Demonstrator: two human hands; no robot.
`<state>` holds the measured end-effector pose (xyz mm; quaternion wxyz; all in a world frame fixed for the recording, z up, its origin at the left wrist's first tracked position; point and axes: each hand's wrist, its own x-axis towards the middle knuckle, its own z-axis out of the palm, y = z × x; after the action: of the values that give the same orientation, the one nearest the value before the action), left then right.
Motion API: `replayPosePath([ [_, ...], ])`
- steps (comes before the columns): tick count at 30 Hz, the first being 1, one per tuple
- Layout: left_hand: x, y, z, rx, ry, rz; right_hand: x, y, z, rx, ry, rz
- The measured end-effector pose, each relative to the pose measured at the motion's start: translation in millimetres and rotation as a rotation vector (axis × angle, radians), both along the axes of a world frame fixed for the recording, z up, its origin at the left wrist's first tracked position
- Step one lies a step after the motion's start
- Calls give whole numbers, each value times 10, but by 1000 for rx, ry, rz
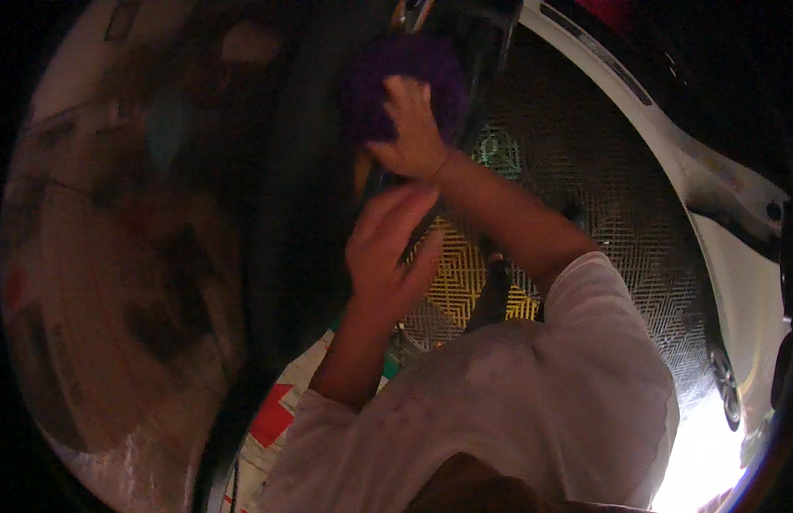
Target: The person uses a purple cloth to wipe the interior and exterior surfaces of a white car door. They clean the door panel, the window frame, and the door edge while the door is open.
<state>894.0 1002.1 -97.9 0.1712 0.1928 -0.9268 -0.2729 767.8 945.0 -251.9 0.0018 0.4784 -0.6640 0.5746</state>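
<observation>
My right hand [412, 131] lies with its fingers spread on a purple cloth [435, 77], which is bunched against a dark surface near the top centre. Below and to the left of it, my left hand [390, 250] is raised with its fingers apart, slightly blurred, and nothing shows in it. Close to both hands runs the dark edge of a vehicle body. To the left, a large glossy vehicle panel or window [114, 243] carries dim reflections; which of the two it is cannot be told. Under the cloth, details are hidden in shadow.
Beneath me is a floor of plastic grid tiles, yellow [454, 276] and dark [627, 192]. A pale car [742, 276] stands at the right. Red and white flooring [272, 417] shows at the lower left. Bright light [697, 449] fills the lower right.
</observation>
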Motion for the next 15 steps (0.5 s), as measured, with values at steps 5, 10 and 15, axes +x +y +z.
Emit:
replayPosePath([
  [5,-248,-336,302,-340,38,96,326,-66,499,5,202,-219],
  [10,-355,-711,523,-515,-52,129,-789,-211,965,-22,308,-255],
  [15,-618,-891,238,-698,-189,184,-1205,-558,703,0,22,-542],
])
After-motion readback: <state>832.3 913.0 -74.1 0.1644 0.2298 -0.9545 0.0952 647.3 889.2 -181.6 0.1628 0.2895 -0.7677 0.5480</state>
